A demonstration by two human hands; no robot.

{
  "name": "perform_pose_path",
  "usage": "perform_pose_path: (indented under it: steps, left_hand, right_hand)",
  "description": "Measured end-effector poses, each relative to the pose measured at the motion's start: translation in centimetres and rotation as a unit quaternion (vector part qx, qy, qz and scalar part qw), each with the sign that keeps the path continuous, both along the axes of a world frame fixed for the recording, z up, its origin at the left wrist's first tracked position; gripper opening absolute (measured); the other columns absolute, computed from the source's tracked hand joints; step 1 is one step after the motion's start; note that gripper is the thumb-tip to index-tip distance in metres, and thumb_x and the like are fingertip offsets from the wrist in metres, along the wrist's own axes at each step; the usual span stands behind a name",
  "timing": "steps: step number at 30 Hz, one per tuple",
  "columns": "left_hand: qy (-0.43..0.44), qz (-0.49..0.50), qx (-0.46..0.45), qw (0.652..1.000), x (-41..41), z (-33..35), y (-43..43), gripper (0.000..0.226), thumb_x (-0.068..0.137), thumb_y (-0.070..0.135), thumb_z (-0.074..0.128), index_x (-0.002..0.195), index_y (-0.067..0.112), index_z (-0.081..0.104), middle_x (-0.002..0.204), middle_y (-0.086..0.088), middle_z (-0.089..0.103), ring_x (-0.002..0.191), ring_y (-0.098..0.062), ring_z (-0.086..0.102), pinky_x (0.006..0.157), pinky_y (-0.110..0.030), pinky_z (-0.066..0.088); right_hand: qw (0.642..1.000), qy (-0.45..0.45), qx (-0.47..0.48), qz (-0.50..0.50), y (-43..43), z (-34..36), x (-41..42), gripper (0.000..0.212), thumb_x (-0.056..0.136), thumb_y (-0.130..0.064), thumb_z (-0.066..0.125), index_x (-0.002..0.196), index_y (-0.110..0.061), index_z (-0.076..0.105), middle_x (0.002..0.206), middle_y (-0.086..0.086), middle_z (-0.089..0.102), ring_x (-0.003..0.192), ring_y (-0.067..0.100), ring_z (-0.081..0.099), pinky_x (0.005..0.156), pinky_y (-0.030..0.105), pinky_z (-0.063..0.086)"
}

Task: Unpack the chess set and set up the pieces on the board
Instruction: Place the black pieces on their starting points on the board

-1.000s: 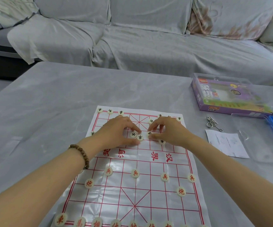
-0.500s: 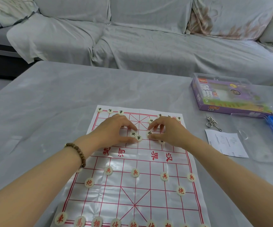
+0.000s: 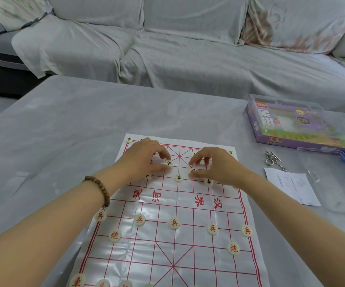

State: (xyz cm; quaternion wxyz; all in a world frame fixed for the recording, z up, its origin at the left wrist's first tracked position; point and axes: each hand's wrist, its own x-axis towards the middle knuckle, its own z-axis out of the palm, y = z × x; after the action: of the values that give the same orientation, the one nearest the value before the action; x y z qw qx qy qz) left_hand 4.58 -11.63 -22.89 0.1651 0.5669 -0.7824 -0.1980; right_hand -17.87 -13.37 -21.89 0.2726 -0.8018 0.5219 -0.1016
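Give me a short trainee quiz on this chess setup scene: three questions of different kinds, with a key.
1. True or false: the purple cardboard box lies on the grey table to the right of the white plastic board sheet with red lines.
2. Multiple choice: the left hand pinches A) a white round piece with a black mark; B) a red-marked cannon piece; C) nothing.
3. Count: how many white round soldier pieces marked 兵 in red stand in the row on the near half of the board?
Key: 1 true; 2 A; 3 five.
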Motion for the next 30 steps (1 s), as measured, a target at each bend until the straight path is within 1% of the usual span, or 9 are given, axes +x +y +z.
perform_pose_path:
  steps: [4,7,11,14,17,22,25,27,30]
  left_hand:
    - [0.04,0.055,-0.049,0.997,0.4,0.2,-1.1,0.022,0.077,0.04,0.07,0.096,0.032,0.062,0.091,0.017,0.059,0.09,-0.005,0.045,0.077,-0.022,0.037]
    - [0.051,0.075,-0.061,0.994,0.7,0.2,-2.2,0.02,0.077,0.04,0.071,0.093,0.033,0.062,0.086,0.02,0.057,0.089,-0.005,0.045,0.076,-0.024,0.034]
    - [0.025,0.087,-0.071,0.993,0.4,0.2,-3.5,0.022,0.077,0.044,0.069,0.095,0.033,0.063,0.09,0.018,0.057,0.091,-0.005,0.043,0.079,-0.025,0.03]
    - [-0.029,0.087,-0.079,0.993,0.2,0.1,-4.4,0.026,0.078,0.049,0.067,0.098,0.033,0.064,0.094,0.014,0.053,0.094,-0.007,0.038,0.082,-0.025,0.027]
    - [-0.056,0.085,-0.082,0.991,0.0,-0.1,-5.0,0.027,0.077,0.051,0.066,0.099,0.035,0.064,0.094,0.014,0.048,0.094,-0.007,0.033,0.08,-0.025,0.024]
    - [-0.05,0.076,-0.062,0.994,0.0,-0.6,-5.2,0.027,0.075,0.053,0.067,0.097,0.038,0.064,0.096,0.013,0.05,0.095,-0.008,0.032,0.08,-0.027,0.024]
    - [-0.031,0.08,-0.056,0.995,0.1,-0.9,-5.2,0.026,0.075,0.052,0.068,0.096,0.037,0.065,0.098,0.012,0.055,0.095,-0.008,0.033,0.081,-0.027,0.025]
    - [-0.031,0.082,-0.055,0.995,0.2,-0.9,-5.2,0.027,0.076,0.051,0.068,0.098,0.036,0.065,0.1,0.011,0.055,0.096,-0.008,0.034,0.083,-0.026,0.025]
    - [-0.03,0.083,-0.054,0.995,0.1,-0.9,-5.2,0.027,0.077,0.05,0.068,0.099,0.035,0.065,0.1,0.01,0.057,0.097,-0.009,0.035,0.082,-0.027,0.025]
  right_hand:
    - [0.999,0.037,-0.009,0.011,-0.3,-0.2,0.8,0.018,0.077,-0.032,0.073,0.096,-0.031,0.07,0.095,-0.015,0.061,0.086,0.007,0.055,0.077,0.021,0.049]
    - [0.998,0.007,-0.054,0.002,-1.5,0.4,1.9,0.019,0.081,-0.028,0.07,0.1,-0.027,0.07,0.097,-0.012,0.064,0.082,0.005,0.055,0.079,0.023,0.05]
    - [0.995,-0.042,-0.085,-0.041,-3.9,0.4,3.2,0.023,0.079,-0.023,0.073,0.1,-0.026,0.064,0.09,-0.011,0.065,0.081,0.009,0.057,0.08,0.028,0.05]
    - [0.996,-0.032,-0.069,-0.041,-4.9,-0.3,4.0,0.026,0.078,-0.022,0.073,0.101,-0.025,0.061,0.086,-0.013,0.063,0.083,0.01,0.057,0.081,0.031,0.05]
    - [0.997,-0.034,-0.065,-0.039,-5.1,-0.9,4.2,0.025,0.077,-0.022,0.073,0.1,-0.025,0.063,0.086,-0.014,0.062,0.084,0.01,0.057,0.083,0.03,0.049]
    - [0.997,-0.051,-0.052,-0.035,-5.2,-1.1,3.7,0.028,0.076,-0.025,0.075,0.102,-0.027,0.063,0.092,-0.013,0.064,0.088,0.009,0.058,0.085,0.028,0.048]
    - [0.994,-0.063,-0.066,-0.056,-5.0,-0.9,2.8,0.022,0.078,-0.026,0.072,0.099,-0.029,0.064,0.089,-0.018,0.06,0.089,0.007,0.056,0.079,0.023,0.047]
    - [0.992,-0.067,-0.078,-0.068,-4.8,-0.7,1.9,0.017,0.081,-0.026,0.069,0.098,-0.028,0.065,0.091,-0.015,0.061,0.089,0.008,0.055,0.076,0.02,0.044]
    - [0.994,-0.029,-0.088,-0.061,-4.4,-0.3,0.4,0.015,0.083,-0.029,0.068,0.098,-0.028,0.066,0.095,-0.012,0.059,0.086,0.007,0.05,0.071,0.017,0.039]
